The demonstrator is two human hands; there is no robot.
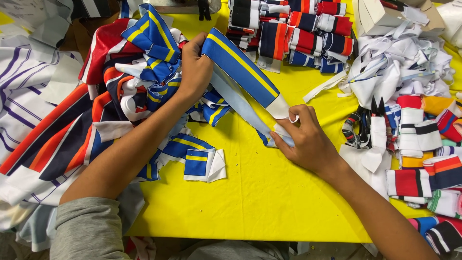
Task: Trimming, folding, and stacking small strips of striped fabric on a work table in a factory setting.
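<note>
On yellow table (250, 192) | both hands pinch blue-yellow strip (240, 65) | scissors (353, 127) right, fabric heap (72, 125) left

one head camera looks steeply down, close over the yellow table (250, 202).

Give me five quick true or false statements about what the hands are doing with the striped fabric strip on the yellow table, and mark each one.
1. Both hands hold one blue strip with a yellow stripe. True: left hand grips its upper end, right hand its lower end.
2. The table cover is green. False: it is yellow.
3. The scissors are in the right hand. False: they lie on the table, right of that hand.
4. A small folded blue and yellow piece lies on the table between the forearms. True.
5. The heap of white scraps is at the left. False: it is at the upper right.
</note>
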